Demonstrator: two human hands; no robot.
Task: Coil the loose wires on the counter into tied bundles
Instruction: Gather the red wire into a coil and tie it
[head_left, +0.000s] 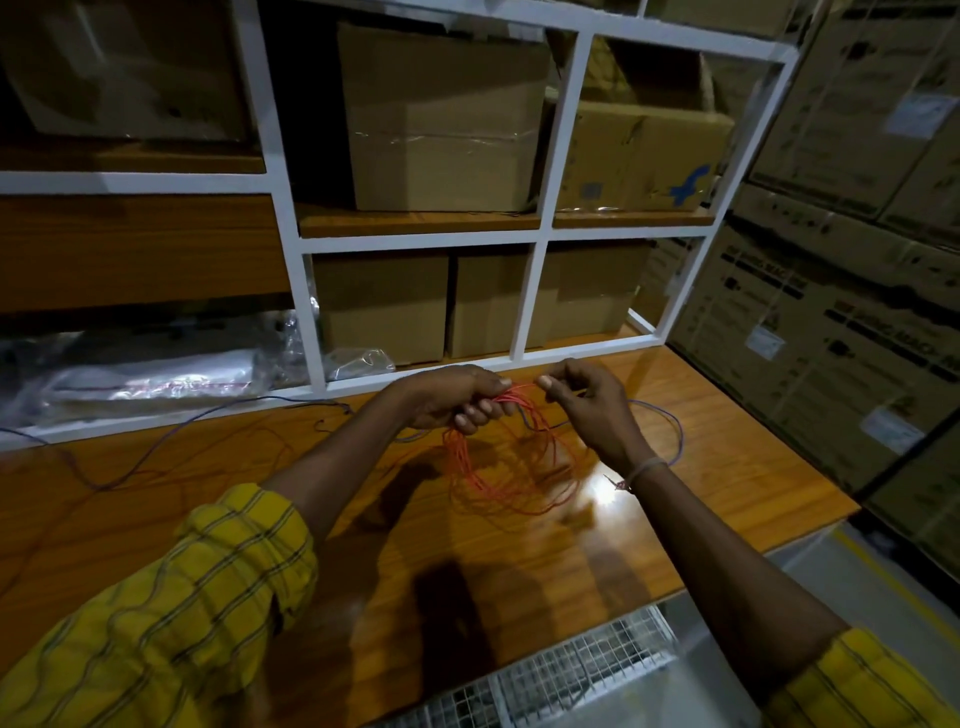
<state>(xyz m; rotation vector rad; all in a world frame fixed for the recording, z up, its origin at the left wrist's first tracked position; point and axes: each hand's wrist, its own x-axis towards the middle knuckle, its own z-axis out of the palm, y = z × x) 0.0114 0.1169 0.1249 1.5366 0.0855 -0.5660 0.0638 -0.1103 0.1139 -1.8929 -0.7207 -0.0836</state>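
The red wire coil (511, 462) hangs from the left hand (457, 397), which grips the gathered loops at their top with fingers curled round them. The loops droop downward toward the counter (701, 467); whether their lower arc rests on the wood or only hangs just above it is hard to tell. The right hand (592, 405), just beside the left, pinches a strand of the same red wire between thumb and fingertips at the top of the coil. Both hands thus meet at the coil's upper edge, the left bearing the bundle and the right free to lead the loose end round it. The coil looks thin, springy and unevenly wound, several loops of slightly differing width. A purple wire (670, 426) lies loose behind the coil, curving past the right hand, and another stretch (156, 447) trails far to the coil's left, uncoiled.
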